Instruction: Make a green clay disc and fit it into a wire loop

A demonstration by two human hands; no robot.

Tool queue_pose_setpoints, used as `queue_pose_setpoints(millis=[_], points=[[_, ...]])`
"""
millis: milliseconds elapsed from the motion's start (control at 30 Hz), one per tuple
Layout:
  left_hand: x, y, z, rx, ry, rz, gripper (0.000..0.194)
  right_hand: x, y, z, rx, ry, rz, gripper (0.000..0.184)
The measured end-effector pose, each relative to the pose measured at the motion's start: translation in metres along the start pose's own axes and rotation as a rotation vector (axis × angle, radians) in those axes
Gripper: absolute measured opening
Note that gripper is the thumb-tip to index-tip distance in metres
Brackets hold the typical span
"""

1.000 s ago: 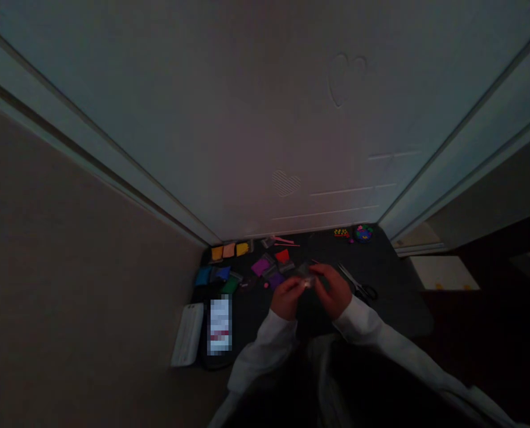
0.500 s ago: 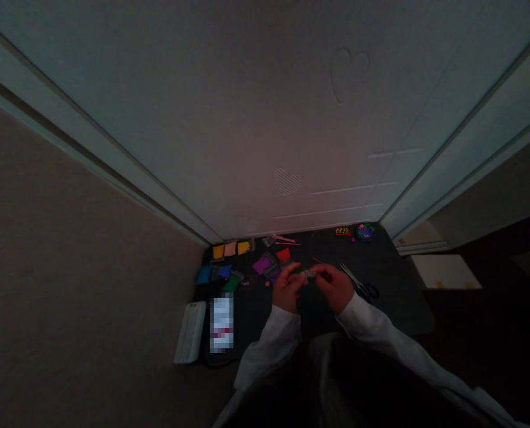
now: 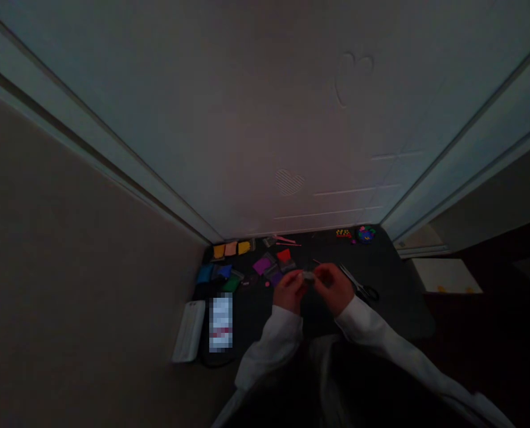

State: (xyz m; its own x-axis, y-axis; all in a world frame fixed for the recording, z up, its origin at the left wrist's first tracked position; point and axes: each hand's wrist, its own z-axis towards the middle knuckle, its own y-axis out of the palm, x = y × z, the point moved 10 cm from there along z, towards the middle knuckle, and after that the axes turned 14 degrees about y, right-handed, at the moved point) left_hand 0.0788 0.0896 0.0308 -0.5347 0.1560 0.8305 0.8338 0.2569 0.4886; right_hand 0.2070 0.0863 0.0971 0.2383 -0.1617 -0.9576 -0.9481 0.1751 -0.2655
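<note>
Above the dark table, my left hand (image 3: pixel 288 291) and my right hand (image 3: pixel 335 288) face each other, fingers pinched. Between their fingertips stretches a small see-through plastic bag (image 3: pixel 308 276), each hand gripping one end; its contents are too small and dim to make out. To the right of my right hand lie scissors (image 3: pixel 360 284) with black handles. Beyond my left hand are a bag with red contents (image 3: pixel 284 256) and a bag with purple contents (image 3: pixel 262 265). A small pink piece (image 3: pixel 267 284) rests left of that hand.
At the left are bags with green (image 3: pixel 233 282) and blue contents (image 3: pixel 205 274), a blurred bright phone-shaped object (image 3: pixel 220 323) and a white keyboard-like object (image 3: pixel 189 331). Pink tweezers (image 3: pixel 287 241) lie near the wall. Colourful small pieces (image 3: pixel 365 234) sit at the far right corner.
My left fingers have drawn in closer around the bag, and the bag now shows more plainly between both hands. The view has shifted slightly; the things on the table stay in place.
</note>
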Motion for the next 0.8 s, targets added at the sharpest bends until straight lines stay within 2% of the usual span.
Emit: queue_pose_setpoints(millis=[100, 167, 333, 467, 567, 800], points=[[0.004, 0.001, 0.0, -0.01, 0.007, -0.022, 0.026, -0.01, -0.006, 0.0, 0.066, -0.065, -0.128, 0.012], [0.007, 0.004, 0.0, -0.029, -0.005, -0.026, 0.025, -0.013, -0.009, 0.001, 0.066, -0.05, -0.145, 0.012], [0.016, 0.024, -0.005, -0.143, -0.027, -0.103, 0.018, -0.005, -0.008, 0.007, -0.079, 0.205, -0.016, 0.015], [0.013, 0.038, -0.012, -0.267, -0.126, -0.121, 0.017, -0.001, -0.006, 0.007, -0.187, 0.327, 0.087, 0.013], [0.012, 0.042, -0.017, -0.328, -0.168, -0.116, 0.016, 0.0, -0.006, 0.007, -0.241, 0.357, 0.125, 0.014], [0.017, 0.055, -0.031, -0.454, -0.16, -0.159, 0.012, 0.004, -0.009, 0.014, -0.285, 0.38, 0.132, 0.017]])
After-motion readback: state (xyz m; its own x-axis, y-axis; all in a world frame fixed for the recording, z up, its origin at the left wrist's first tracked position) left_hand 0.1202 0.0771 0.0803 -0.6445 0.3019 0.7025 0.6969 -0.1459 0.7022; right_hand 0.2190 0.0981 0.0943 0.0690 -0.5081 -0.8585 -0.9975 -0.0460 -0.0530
